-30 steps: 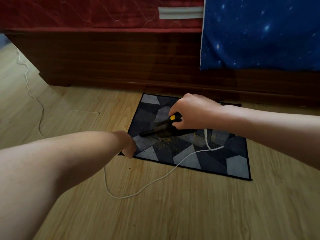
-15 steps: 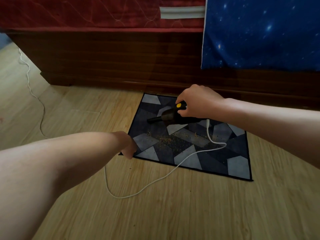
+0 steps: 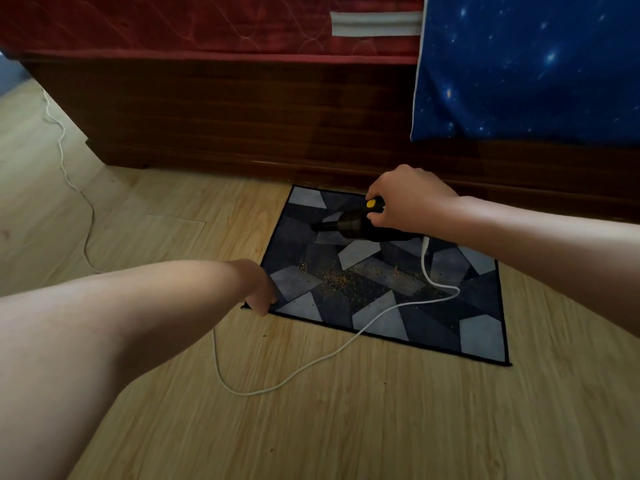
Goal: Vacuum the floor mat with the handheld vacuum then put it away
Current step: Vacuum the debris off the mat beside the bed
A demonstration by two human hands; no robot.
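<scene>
The floor mat, dark blue with grey geometric patches, lies on the wooden floor against the bed base. Yellowish crumbs are scattered near its middle. My right hand grips the black handheld vacuum with a yellow button near the mat's far edge. Its nozzle points left, beyond the crumbs. My left hand holds down the mat's near left corner with fingers curled over it. The vacuum's white cord trails across the mat and loops onto the floor.
A dark wooden bed base with a red mattress runs along the far side. A blue starry cloth hangs over it at the right. Another stretch of white cord lies on the floor at the left.
My right hand has moved the vacuum away from the crumbs toward the mat's far edge. The left hand has stayed on the corner.
</scene>
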